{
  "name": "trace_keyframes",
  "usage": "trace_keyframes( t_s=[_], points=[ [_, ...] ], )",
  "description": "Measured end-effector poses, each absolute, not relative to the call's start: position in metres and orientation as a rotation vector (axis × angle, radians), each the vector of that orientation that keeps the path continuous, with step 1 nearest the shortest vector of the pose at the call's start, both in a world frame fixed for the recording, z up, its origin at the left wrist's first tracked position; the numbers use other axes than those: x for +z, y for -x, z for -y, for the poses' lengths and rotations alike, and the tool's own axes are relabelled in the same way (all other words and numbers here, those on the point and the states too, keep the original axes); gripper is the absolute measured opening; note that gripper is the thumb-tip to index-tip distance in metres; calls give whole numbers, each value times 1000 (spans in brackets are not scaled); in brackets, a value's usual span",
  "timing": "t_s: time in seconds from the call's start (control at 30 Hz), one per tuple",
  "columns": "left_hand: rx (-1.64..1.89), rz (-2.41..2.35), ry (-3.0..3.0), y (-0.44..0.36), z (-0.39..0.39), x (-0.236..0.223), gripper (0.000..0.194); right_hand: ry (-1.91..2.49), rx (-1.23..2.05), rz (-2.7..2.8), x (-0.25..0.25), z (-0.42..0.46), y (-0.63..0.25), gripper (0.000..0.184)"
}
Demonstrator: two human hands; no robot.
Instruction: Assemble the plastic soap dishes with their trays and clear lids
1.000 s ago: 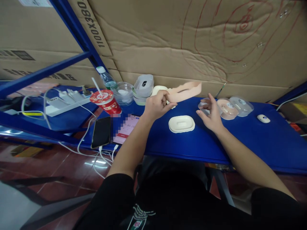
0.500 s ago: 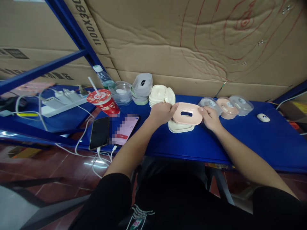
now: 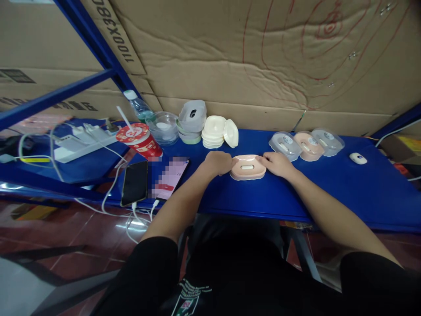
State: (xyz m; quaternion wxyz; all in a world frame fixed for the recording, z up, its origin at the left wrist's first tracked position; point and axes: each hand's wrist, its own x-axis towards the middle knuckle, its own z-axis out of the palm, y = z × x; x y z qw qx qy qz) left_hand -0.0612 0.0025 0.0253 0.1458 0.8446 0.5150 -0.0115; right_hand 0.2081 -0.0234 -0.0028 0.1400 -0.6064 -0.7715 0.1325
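I have the left grip (image 3: 217,163) and right grip (image 3: 279,164) holding opposite ends of a peach dish (image 3: 248,174), over a cream base (image 3: 247,167) on the blue worktop (image 3: 256,202). Leftward, a phone (image 3: 174,175) shows "26"; behind, cardboard (image 3: 197,57) reads "1100X38", running out of my view.

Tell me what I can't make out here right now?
All in the head view:
Cream piece: mostly covered by the peach slotted dish.
Left hand: most fingers hidden behind its own back.
Round labels on the clear-covered cases: print too small and blurred.
Lit phone: screen partly pixelated.
Pale surface, lower left: cut off by the left edge.
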Motion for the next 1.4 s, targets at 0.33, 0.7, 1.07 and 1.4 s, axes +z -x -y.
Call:
trace_keyframes(
  t_s=[0.33, 0.7, 1.07, 1.4],
  points=[
    [1485, -2086, -1848, 117, -37, 52, 39, 1716, 447, 2242, -7, 21, -219, 61],
    [1295, -2288, -1389, 185, -73, 32, 58, 1659, 499, 2252, -7, 21, -221, 64],
    [1060, -2342, -1443, 194, -78, 25, 40, 1651, 524, 2261, -6, 22, -221, 66],
    [1544, -2255, -1411, 183, -77, 29, 15, 1634, 534, 2264, -7, 22, -221, 67]
  ],
)
